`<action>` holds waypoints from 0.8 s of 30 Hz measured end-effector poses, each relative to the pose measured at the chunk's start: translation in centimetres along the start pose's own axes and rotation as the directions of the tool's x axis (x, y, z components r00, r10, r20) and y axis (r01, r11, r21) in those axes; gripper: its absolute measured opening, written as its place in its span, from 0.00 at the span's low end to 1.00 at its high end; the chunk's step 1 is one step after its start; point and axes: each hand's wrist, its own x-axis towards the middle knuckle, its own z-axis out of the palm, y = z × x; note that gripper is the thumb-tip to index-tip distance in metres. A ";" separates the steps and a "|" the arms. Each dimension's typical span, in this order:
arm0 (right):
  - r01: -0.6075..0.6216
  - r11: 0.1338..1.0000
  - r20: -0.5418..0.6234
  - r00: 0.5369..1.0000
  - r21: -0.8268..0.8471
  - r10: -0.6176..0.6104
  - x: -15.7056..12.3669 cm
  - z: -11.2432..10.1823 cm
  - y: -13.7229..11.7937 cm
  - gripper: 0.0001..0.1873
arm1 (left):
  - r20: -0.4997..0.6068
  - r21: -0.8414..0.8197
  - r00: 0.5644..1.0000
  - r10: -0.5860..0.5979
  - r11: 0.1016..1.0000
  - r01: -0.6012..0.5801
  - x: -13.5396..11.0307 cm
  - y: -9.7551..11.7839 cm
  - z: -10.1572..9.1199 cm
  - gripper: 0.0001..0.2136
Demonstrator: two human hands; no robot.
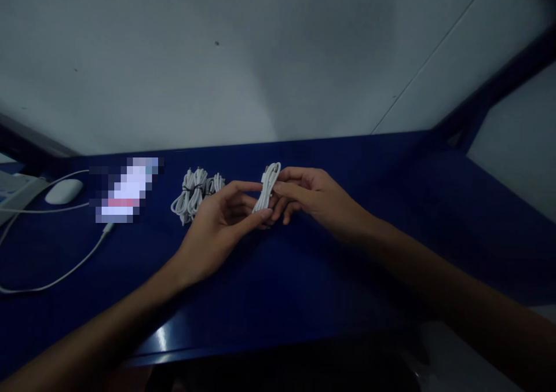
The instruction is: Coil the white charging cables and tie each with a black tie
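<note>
A coiled white cable is held upright between both hands above the dark blue table. My left hand pinches its lower end with thumb and fingers. My right hand grips its middle from the right, fingers closed round it. Just left of my left hand, a small pile of bundled white cables lies on the table, each tied with a dark band.
A white mouse and part of a keyboard sit at the far left, with white cords trailing toward the front edge. A blurred-out phone-like object lies between mouse and bundles. A grey wall rises behind the table.
</note>
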 end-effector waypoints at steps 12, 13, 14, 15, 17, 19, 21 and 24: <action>0.078 0.962 -0.076 0.992 -0.263 -0.101 -0.5 -2.2 2.0 0.19 | -0.018 -0.135 0.996 -0.084 0.988 0.081 1.5 -0.8 2.7 0.16; 0.082 0.958 -0.086 0.990 -0.274 -0.109 -0.4 -2.2 2.2 0.19 | -0.025 -0.130 0.997 -0.073 0.989 0.069 1.6 -1.1 2.8 0.16; 0.087 0.953 -0.094 0.988 -0.289 -0.119 -0.5 -2.3 2.4 0.19 | -0.027 -0.130 0.997 -0.070 0.989 0.066 1.7 -1.4 2.8 0.16; 0.094 0.948 -0.103 0.986 -0.305 -0.131 -0.5 -2.3 2.6 0.18 | -0.023 -0.136 0.997 -0.073 0.988 0.070 1.7 -1.6 2.7 0.17; 0.107 0.938 -0.107 0.983 -0.330 -0.150 -0.6 -2.1 2.9 0.17 | -0.007 -0.155 0.996 -0.085 0.984 0.083 1.7 -2.2 2.3 0.18; 0.125 0.937 -0.097 0.982 -0.327 -0.164 -0.8 -1.8 3.1 0.16 | 0.002 -0.157 0.998 -0.067 0.985 0.066 1.5 -2.6 1.8 0.18; 0.151 0.941 -0.078 0.980 -0.302 -0.182 -1.0 -1.4 3.3 0.15 | 0.018 -0.162 0.999 -0.046 0.986 0.048 1.4 -2.7 1.4 0.17; 0.189 0.937 -0.069 0.974 -0.295 -0.218 -1.2 -1.1 3.5 0.14 | 0.040 -0.169 0.997 -0.060 0.983 0.066 1.2 -2.5 1.1 0.20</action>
